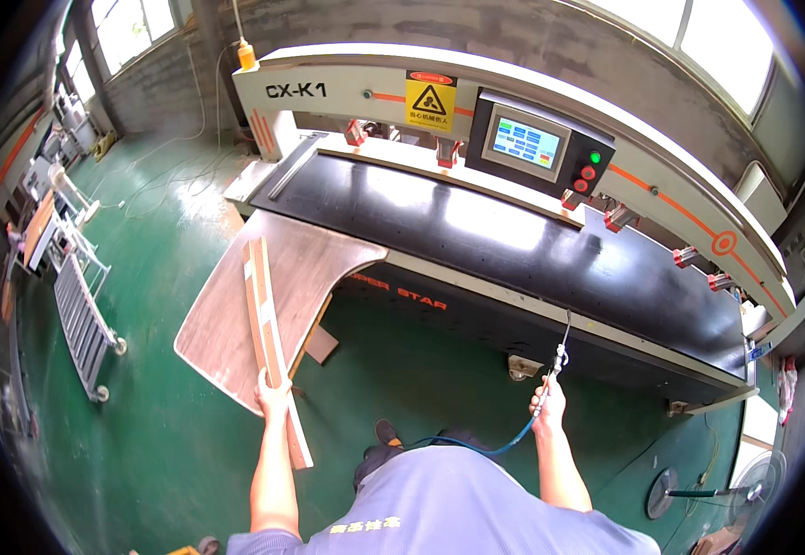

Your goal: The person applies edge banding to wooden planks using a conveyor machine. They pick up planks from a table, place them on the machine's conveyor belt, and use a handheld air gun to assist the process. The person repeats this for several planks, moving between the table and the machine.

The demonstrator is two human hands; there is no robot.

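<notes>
My left hand [274, 396] is closed around long wooden strips [262, 305], gripping them near their lower end. Their far part reaches over a brown wood-grain panel [213, 314] with curved corners; whether they touch it, I cannot tell. In my right hand [549, 407] is an air blow gun [560, 359], its thin nozzle pointing up toward the front edge of the machine. A blue hose [516, 438] runs from the gun back toward my body. Ahead lies the machine's long black bed [402, 217], with reflections on its surface.
Over the bed spans a white beam [338, 91] carrying a touch-screen panel [526, 143], buttons and several red-and-grey clamp heads. A grey slatted trolley [85, 319] stands at the left. At the lower right is a fan [761, 481] on the green floor [162, 435].
</notes>
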